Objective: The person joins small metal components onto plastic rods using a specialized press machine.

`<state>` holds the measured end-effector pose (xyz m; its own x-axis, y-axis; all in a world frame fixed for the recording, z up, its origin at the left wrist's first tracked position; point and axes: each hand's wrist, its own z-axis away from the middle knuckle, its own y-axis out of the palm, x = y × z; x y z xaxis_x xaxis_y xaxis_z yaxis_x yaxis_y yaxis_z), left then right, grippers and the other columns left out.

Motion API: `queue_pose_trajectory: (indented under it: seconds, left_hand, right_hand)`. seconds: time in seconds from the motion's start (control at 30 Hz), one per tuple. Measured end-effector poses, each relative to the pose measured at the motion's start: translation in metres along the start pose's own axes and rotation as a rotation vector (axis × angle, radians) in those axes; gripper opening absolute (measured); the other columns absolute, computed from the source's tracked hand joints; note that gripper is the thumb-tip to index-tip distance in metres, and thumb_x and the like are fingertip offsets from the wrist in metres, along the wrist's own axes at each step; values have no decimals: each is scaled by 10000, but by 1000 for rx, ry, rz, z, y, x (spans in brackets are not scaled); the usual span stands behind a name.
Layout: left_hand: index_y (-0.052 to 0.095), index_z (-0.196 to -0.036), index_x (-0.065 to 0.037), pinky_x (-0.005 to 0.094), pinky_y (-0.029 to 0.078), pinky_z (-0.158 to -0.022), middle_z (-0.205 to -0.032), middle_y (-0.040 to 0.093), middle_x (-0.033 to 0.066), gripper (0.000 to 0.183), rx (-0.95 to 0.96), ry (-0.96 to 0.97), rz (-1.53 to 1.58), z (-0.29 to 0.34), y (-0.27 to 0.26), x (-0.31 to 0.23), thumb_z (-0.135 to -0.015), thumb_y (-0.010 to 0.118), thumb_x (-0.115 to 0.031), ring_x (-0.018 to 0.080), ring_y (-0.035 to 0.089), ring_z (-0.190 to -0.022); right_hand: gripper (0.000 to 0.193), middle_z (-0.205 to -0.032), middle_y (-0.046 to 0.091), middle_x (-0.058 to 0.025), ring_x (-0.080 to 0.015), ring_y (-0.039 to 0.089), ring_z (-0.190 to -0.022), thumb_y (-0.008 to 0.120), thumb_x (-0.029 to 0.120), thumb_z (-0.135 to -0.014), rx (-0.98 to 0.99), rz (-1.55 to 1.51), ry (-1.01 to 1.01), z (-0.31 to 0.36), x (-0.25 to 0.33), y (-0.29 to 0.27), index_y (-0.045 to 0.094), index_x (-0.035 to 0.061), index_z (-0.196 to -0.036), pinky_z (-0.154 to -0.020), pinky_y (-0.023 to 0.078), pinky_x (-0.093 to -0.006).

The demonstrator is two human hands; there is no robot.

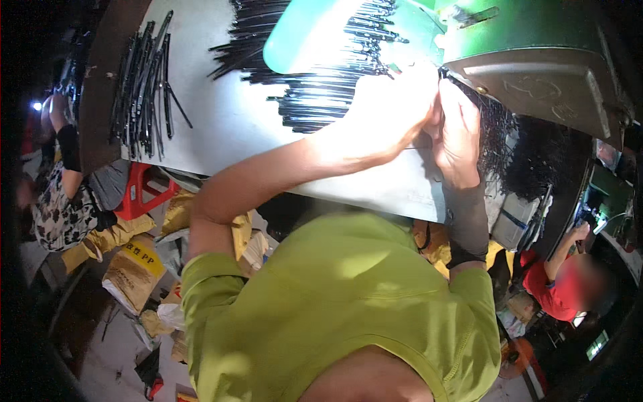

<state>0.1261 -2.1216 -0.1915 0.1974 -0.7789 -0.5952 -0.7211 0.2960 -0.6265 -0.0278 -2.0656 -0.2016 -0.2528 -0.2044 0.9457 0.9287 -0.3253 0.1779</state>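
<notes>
My left hand [396, 102] reaches across the table to the front of a green machine [519, 30]. Glare washes out much of it; its fingers look closed, and what they hold is hidden. Beside it, my right hand [459, 137] has its fingers bent and pressed together, close to the left fingertips. A small dark bit shows at the fingertips by the machine's edge, too small to name. Under and beyond my left hand lies a thick row of thin, shiny black sticks [315, 107]. A pale green translucent panel [284, 43] covers part of them.
A second bundle of black sticks [142, 94] lies on the white tabletop [201, 127] at left. Dark stringy scraps [495, 134] heap right of my right hand. A red stool [144, 194] and paper sacks [134, 271] stand below left. Other people work at both sides.
</notes>
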Motion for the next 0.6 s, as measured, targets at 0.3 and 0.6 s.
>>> queue_pose_trajectory:
  seconds: [0.3,0.6]
  left_hand:
    - [613,-1039,-15,328,498,-654,-839,638,147,231,-296,177,-572,28,-54,56,-811,579,-5,308,615,-706]
    - [620,-892,-49,350,446,-729,-830,595,113,92,-305,-425,-387,22,-63,58,-813,632,-93,237,568,-794]
  right_hand:
    - [202,-624,580,-22,-61,511,-477,471,87,-913,241,481,-235,17,2,6,638,-25,-932,-441,419,-197]
    - [161,-689,583,-28,-55,549,-565,521,-24,-871,104,247,-119,48,-10,-34,563,-60,-1022,-490,457,-198]
